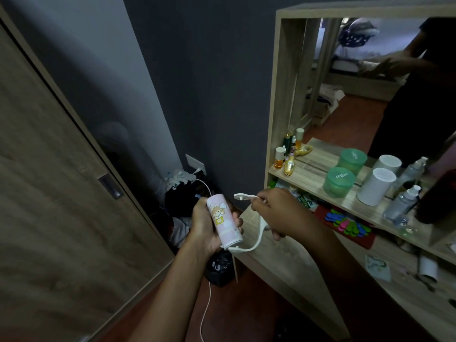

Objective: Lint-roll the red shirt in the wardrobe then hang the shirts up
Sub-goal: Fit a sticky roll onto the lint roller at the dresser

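Firmly curled, the left hand (208, 228) grips the pink roll of a lint roller (223, 220), printed with a cartoon girl and clouds. The right hand (278, 215) closes its fingers round the roller's bent white handle (259, 234), which joins the roll at its lower end. The roll's long axis runs steeply, its upper end leaning left toward the grey wall (209, 95) and its lower end nearer the camera. It is held in the air beside the wooden table (283, 267), right of the wardrobe door (61, 193). Green jars (339, 181) and bottles (403, 201) stand on a shelf (311, 174) below the mirror (357, 107).
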The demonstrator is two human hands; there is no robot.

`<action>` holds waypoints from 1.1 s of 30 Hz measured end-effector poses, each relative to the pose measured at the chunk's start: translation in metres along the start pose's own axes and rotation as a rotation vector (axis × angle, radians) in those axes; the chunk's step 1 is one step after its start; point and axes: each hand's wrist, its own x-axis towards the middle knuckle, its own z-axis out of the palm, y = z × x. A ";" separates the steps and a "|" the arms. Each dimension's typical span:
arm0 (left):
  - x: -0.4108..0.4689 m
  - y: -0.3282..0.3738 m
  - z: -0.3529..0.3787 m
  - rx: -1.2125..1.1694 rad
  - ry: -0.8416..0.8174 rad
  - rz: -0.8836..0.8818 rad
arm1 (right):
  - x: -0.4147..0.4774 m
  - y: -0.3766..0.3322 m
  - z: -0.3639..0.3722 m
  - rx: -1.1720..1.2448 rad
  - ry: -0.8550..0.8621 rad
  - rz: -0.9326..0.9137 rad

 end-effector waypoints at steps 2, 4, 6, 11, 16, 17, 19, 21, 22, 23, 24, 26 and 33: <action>0.001 0.000 0.000 0.016 0.002 -0.001 | 0.001 0.000 0.000 -0.012 -0.002 -0.001; 0.001 -0.001 0.001 0.035 -0.003 0.000 | 0.002 -0.001 0.000 -0.034 -0.006 0.000; 0.001 0.000 0.003 0.057 -0.018 -0.006 | 0.003 -0.002 0.001 -0.041 -0.007 -0.001; 0.002 0.005 0.005 0.130 -0.007 0.017 | 0.003 -0.003 0.006 -0.013 0.020 0.014; 0.001 0.008 0.002 0.176 -0.030 0.038 | 0.003 -0.003 0.012 -0.024 0.035 0.008; 0.001 0.008 0.001 0.186 -0.034 0.040 | 0.003 -0.004 0.013 -0.042 0.033 -0.001; -0.001 0.009 0.002 0.208 -0.036 0.048 | 0.003 -0.005 0.015 -0.061 0.034 -0.024; -0.001 0.010 0.003 0.205 -0.035 0.041 | 0.003 -0.005 0.016 -0.019 0.058 -0.025; -0.001 0.010 0.003 0.209 -0.028 0.038 | 0.003 -0.006 0.016 -0.019 0.068 -0.026; -0.001 0.010 0.003 0.220 -0.028 0.034 | 0.003 -0.007 0.017 -0.029 0.079 -0.031; -0.001 0.010 0.003 0.231 -0.033 0.029 | 0.003 -0.008 0.017 -0.038 0.086 -0.039; -0.001 0.009 0.002 0.247 -0.052 0.027 | 0.004 -0.010 0.018 -0.027 0.100 -0.049; -0.004 0.016 0.009 0.280 -0.081 0.050 | 0.007 -0.018 0.016 -0.069 0.110 -0.117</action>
